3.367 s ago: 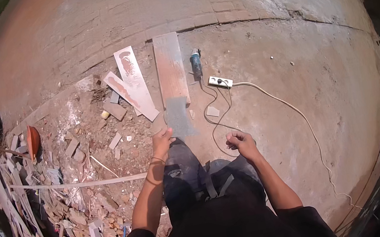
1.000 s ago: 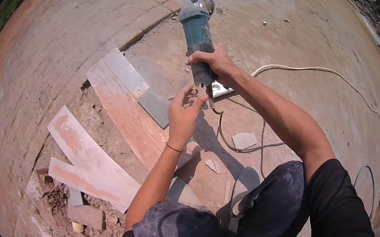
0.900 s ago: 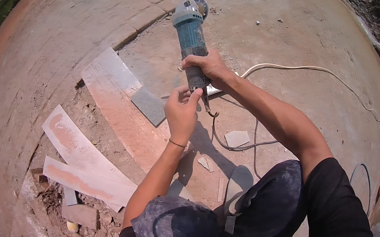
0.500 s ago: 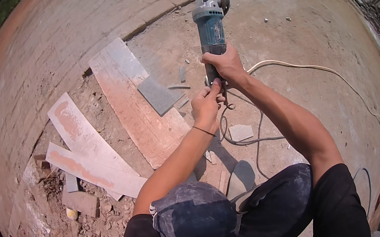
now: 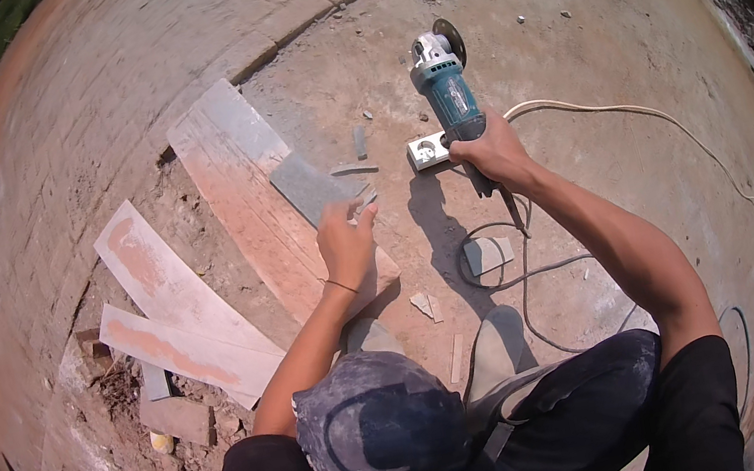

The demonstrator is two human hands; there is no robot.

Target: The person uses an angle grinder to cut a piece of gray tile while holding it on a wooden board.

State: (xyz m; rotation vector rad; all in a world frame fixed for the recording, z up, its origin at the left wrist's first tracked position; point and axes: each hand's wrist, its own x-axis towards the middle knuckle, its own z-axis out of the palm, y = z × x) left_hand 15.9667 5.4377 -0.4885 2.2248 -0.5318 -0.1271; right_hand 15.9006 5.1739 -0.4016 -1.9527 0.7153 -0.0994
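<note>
My right hand (image 5: 496,154) is wrapped round the rear of a teal angle grinder (image 5: 451,101). The grinder's silver head and dark disc (image 5: 450,39) point away from me, tilted slightly left. Over the near edge of a small grey tile (image 5: 309,190) hovers my left hand (image 5: 347,246), its fingers slightly blurred and apart with nothing visible in them. Whether it touches the tile I cannot tell. That tile lies on a long dusty board-like slab (image 5: 240,199). Beside the grinder's body rests a white power socket (image 5: 428,151), partly covered by it.
A dark cord (image 5: 532,304) loops on the ground by my foot, and a pale cable (image 5: 620,127) runs right. Two pale curved strips (image 5: 173,281) lie at left over rubble. Thin grey offcuts (image 5: 360,143) and a loose tile piece (image 5: 488,254) lie around the slab.
My left hand has left the grinder's rear end and moved left to the grey tile. The grinder has come nearer and to the right, uncovering the white socket.
</note>
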